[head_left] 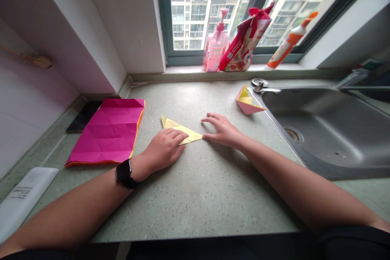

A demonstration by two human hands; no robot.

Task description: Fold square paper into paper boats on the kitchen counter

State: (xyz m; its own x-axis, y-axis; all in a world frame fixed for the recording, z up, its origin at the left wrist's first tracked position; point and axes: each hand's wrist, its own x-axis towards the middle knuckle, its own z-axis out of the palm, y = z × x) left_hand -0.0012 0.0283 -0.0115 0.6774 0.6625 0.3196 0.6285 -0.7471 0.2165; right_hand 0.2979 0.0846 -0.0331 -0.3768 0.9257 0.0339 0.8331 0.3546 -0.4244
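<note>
A folded yellow paper [191,135], a long pointed triangle, lies flat on the counter [195,195]. My left hand [166,148], with a black watch on its wrist, rests flat over the paper's middle and hides part of it. Its fingers are stretched across the paper, and the thumb lies on the near side. To the right, my right hand [224,131] is open with its fingers spread. Its thumb tip touches or nearly touches the paper's right point. Beyond this hand, beside the sink, stands a folded pink and yellow paper boat [249,103].
Creased magenta paper sheets [108,132] lie at the left, partly over a dark flat object [83,117]. A white flat object [27,195] is at the near left. The steel sink [335,130] borders the right. A pump bottle [215,46], red bag [246,42] and orange-white bottle [288,44] line the windowsill.
</note>
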